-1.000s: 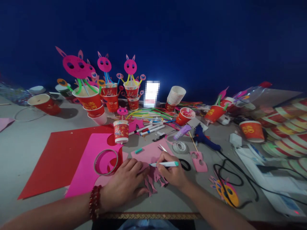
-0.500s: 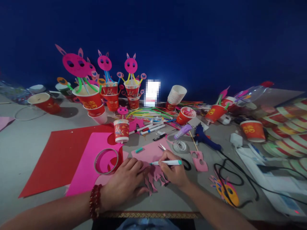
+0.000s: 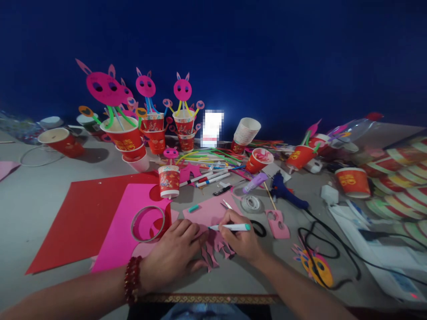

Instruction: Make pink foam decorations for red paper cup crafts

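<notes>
My right hand (image 3: pixel 242 238) is closed round a white marker (image 3: pixel 237 227) with a teal end, its tip touching light pink paper (image 3: pixel 213 209). My left hand (image 3: pixel 176 251) lies flat on the paper's left part, fingers stretched toward the marker tip. Narrow cut strips of the pink paper (image 3: pixel 209 258) show between the hands. A teal cap (image 3: pixel 193 208) rests on the paper above my left hand. Just left of that hand, a tape roll (image 3: pixel 134 224) lies on a bright pink sheet (image 3: pixel 115 226). Scissor tips (image 3: pixel 227 205) show above my right hand.
A red sheet (image 3: pixel 80 218) covers the left side. Paper cups with pink figures (image 3: pixel 126 140) stand behind, near straws (image 3: pixel 213 155) and a small cup (image 3: pixel 169 182). On the right are clear tape (image 3: pixel 251 204), a blue glue gun (image 3: pixel 285 192), its black cable and a white power strip (image 3: pixel 376 253).
The marker in my right hand has tilted slightly, its rear end shifting a little left and down. My left hand stays in place.
</notes>
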{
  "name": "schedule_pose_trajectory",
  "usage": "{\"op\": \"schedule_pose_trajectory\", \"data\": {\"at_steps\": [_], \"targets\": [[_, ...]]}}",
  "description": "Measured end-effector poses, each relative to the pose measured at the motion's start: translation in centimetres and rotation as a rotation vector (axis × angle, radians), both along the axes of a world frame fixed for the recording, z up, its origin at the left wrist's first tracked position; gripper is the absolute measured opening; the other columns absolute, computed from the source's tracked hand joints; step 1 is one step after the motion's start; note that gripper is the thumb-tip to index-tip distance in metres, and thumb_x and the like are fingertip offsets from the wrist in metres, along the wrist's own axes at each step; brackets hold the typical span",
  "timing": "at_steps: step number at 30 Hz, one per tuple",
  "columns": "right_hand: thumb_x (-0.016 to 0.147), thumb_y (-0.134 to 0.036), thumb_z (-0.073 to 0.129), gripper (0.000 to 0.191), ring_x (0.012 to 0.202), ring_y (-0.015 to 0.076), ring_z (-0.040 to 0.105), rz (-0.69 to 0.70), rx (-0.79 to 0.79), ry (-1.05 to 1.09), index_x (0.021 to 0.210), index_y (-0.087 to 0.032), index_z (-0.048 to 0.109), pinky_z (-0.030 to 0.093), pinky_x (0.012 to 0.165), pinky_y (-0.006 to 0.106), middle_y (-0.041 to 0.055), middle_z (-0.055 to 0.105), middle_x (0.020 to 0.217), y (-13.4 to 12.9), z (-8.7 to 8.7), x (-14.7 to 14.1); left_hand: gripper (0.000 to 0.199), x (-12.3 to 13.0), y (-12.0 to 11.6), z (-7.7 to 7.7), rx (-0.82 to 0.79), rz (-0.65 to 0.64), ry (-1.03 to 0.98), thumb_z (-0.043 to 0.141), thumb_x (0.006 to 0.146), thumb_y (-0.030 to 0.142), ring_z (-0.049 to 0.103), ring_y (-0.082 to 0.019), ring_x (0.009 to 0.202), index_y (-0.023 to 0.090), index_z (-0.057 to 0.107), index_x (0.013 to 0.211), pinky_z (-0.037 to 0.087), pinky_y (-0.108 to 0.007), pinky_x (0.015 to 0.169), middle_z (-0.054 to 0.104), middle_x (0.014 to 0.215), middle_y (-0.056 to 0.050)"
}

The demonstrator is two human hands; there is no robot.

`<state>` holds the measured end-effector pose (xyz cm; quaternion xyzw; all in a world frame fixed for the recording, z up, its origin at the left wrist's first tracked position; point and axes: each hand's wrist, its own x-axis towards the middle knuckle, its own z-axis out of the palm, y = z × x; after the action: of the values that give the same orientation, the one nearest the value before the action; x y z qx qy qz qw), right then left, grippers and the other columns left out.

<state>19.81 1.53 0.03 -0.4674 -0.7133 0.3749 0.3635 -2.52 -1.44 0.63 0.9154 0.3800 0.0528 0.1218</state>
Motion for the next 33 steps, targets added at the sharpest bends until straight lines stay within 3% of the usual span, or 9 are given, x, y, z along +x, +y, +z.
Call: {"op": "schedule_pose_trajectory", "data": {"at_steps": [33], "targets": [[0.085,-0.022,0.053,0.018,0.050,0.0127,0.044,0.016,-0.018,-0.017,0.068,-0.023,0.048,0.035,0.052,0.026,-0.0059,0.048,0.055,0.00,-0.11,-0.04,0.060,0.01,-0.12,0.26,0.022,-0.006,-0.013,0.061,0.088,0.054,0.048,-0.029,0.105,0.017,0.051,0.134,0.044,-0.045,0.093,0.057,0.116,-0.010]]}}
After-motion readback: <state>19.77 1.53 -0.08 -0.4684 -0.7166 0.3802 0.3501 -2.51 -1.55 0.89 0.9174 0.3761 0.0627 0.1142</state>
